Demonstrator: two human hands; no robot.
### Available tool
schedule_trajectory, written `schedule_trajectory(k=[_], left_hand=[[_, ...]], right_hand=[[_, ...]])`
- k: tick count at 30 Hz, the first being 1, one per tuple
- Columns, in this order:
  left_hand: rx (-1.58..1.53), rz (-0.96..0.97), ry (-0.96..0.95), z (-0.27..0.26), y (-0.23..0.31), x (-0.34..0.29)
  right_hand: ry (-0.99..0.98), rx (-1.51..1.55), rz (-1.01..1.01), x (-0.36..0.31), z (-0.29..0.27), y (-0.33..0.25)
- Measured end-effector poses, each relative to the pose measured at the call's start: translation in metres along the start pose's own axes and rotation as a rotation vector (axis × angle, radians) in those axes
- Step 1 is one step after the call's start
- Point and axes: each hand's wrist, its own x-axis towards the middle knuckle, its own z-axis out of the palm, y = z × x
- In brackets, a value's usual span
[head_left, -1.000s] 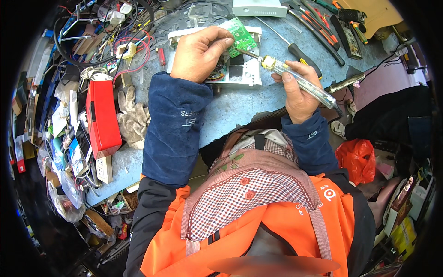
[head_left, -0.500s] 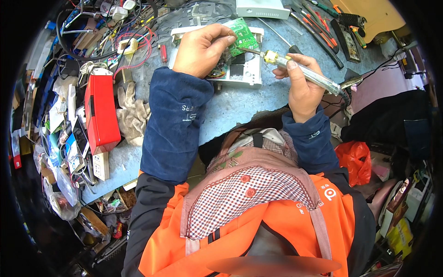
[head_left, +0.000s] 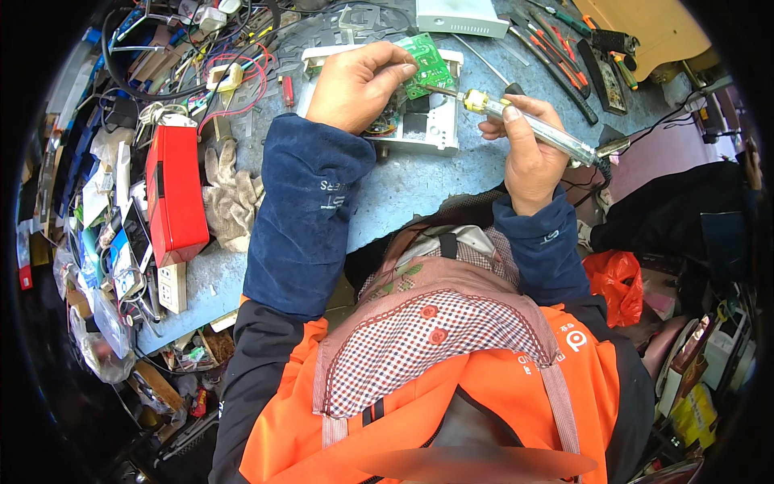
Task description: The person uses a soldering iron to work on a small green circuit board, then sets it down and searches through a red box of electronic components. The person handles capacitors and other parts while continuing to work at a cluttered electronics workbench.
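Observation:
My left hand (head_left: 359, 85) is closed, thumb and forefinger pinched at the left edge of a green circuit board (head_left: 433, 60). The board is tilted up over an opened white metal casing (head_left: 439, 121), with wires and parts inside. A soldering iron (head_left: 548, 131) with a clear handle and yellow collar lies in my right hand (head_left: 532, 153), fingers wrapped round it. Its tip points left and meets the lower part of the board; exact contact is too small to tell. My left hand hides part of the casing and the board's left side.
On the blue worktop, a red box (head_left: 176, 196) and a grey work glove (head_left: 231, 194) lie left. A white cover (head_left: 461, 16) sits at the back, with a screwdriver (head_left: 512, 87) and several pliers and hand tools right of it. Tangled cables and clutter fill the far left.
Both hands keep nearly the same pose, with the iron's tip still at the board. The whole view has shifted slightly.

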Motion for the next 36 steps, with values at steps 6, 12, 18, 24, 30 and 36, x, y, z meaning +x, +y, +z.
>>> schedule_trajectory(k=[6,12,18,24,30,36], left_hand=[[0.014,0.011,-0.01,-0.001,0.002,0.0],[0.003,0.0,-0.013,0.0,-0.001,0.0],[0.072,-0.077,-0.084,-0.005,0.007,0.0],[0.09,-0.08,-0.091,-0.004,0.01,0.0],[0.073,-0.023,-0.094,-0.004,0.003,0.0],[0.034,0.027,-0.05,0.001,-0.001,-0.001]], right_hand=[[0.003,0.004,0.008,0.0,-0.001,0.0],[0.015,0.001,0.012,-0.001,0.001,-0.002],[0.018,0.013,0.025,0.0,0.001,-0.003],[0.021,0.004,0.025,-0.001,0.0,-0.002],[0.025,-0.005,0.014,-0.001,0.0,-0.001],[0.064,0.04,-0.034,-0.006,-0.001,0.003]])
